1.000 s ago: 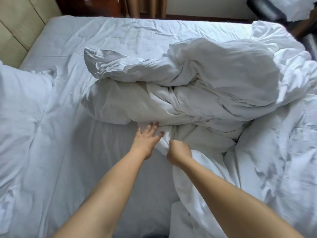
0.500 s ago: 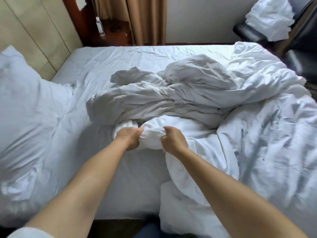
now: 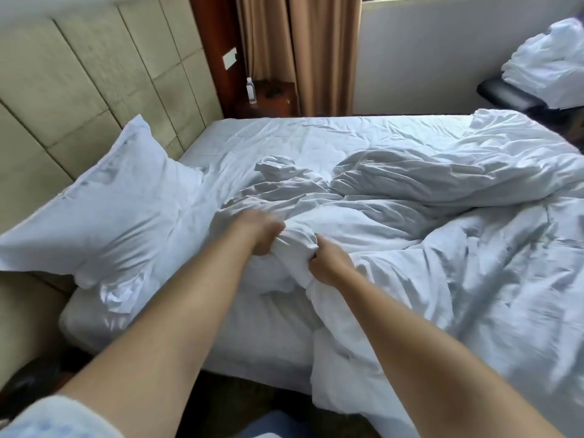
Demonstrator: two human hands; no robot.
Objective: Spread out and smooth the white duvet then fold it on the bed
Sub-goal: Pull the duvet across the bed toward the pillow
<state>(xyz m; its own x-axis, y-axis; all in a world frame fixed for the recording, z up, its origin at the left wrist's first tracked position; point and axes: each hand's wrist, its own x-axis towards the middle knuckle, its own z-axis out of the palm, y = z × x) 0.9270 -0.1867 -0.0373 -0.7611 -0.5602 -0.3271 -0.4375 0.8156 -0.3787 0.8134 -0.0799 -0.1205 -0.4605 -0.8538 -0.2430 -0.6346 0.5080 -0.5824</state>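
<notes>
The crumpled white cotton duvet [image 3: 426, 216] lies in a heap across the middle and right side of the bed with the white fitted sheet [image 3: 316, 134], its near portion spilling over the front edge of the mattress toward the floor. Both bare forearms reach forward from the bottom of the view. The left hand [image 3: 259, 230] is clenched on a bunched fold of the duvet near the front centre of the bed, fingers curled into the fabric; this hand shows some motion blur. The right hand [image 3: 328, 263] grasps the same bunched fold just beside the left, fingers wrapped round the cloth, with a gathered knot of fabric between the two hands. The remainder of the duvet is twisted and heavily creased, with a raised ridge running toward the far right corner. A white rectangular pillow [image 3: 104, 210] lies at the left end of the bed, leaning against the beige padded panel headboard [image 3: 79, 83], apart from the duvet. Beyond the bed stands a dark wooden bedside table [image 3: 271, 96] bearing a clear plastic bottle [image 3: 250, 90], with brown curtains [image 3: 297, 49] behind it. At the far right a black chair [image 3: 505, 93] carries a pile of white linen [image 3: 550, 67]. A light sleeve [image 3: 53, 418] shows at the lower left corner.
</notes>
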